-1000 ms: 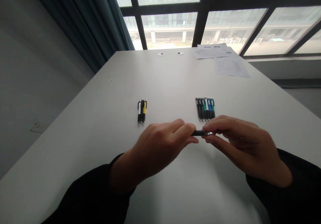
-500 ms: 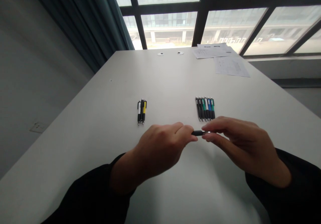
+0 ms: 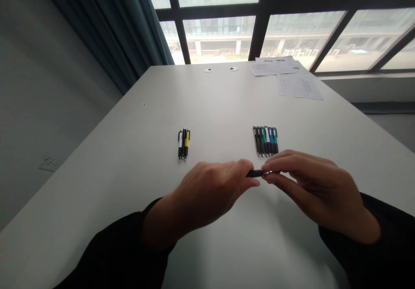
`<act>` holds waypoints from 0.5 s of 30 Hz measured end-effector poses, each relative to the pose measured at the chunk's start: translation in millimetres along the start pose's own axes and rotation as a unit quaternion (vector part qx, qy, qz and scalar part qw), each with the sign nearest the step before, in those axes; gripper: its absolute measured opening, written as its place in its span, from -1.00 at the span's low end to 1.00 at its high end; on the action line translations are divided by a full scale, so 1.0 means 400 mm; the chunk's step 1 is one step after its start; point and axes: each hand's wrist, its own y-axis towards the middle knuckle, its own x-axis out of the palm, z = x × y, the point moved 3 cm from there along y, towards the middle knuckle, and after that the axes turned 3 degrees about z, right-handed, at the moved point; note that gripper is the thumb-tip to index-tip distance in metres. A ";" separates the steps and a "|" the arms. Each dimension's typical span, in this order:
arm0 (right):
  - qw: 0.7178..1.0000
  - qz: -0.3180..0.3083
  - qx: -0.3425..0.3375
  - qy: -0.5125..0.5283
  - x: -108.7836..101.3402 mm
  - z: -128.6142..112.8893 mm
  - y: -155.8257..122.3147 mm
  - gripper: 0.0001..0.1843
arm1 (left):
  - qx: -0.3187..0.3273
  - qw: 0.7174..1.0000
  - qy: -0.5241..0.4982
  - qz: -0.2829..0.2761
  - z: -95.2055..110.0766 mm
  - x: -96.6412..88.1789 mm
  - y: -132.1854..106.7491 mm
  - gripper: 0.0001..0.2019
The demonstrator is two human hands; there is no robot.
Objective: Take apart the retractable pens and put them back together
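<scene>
Above the white table, a pen [image 3: 254, 173] with a black grip lies level between my two hands. My left hand [image 3: 214, 189] is closed around its barrel, hiding most of it. The thumb and fingers of my right hand [image 3: 314, 189] pinch the silvery tip at the other end. Beyond my left hand, a white, a black and a yellow pen [image 3: 187, 144] lie side by side. A second row of several pens [image 3: 266, 141], black, green, white and blue, rests just past my right fingers.
Printed papers [image 3: 300, 85] lie at the far right of the white table [image 3: 113, 159], by the window. Two round white discs [image 3: 208, 70] sit near the back edge. A dark curtain [image 3: 129, 30] hangs at the left, beside a wall socket [image 3: 49, 164].
The left thumb and fingers have shifted slightly to the right along the pen. My right hand has barely moved, still at the tip. Both pen rows stay where they were.
</scene>
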 end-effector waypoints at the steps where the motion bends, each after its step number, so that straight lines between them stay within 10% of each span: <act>1: 1.000 -0.003 -0.010 0.008 0.000 -0.002 0.001 -0.78 | 0.002 1.000 0.001 -0.001 -0.001 0.001 0.000 -0.74; 15: 1.000 -0.012 -0.013 0.003 0.005 -0.001 0.003 -0.76 | 0.023 0.999 0.032 0.012 0.002 0.003 0.003 -0.70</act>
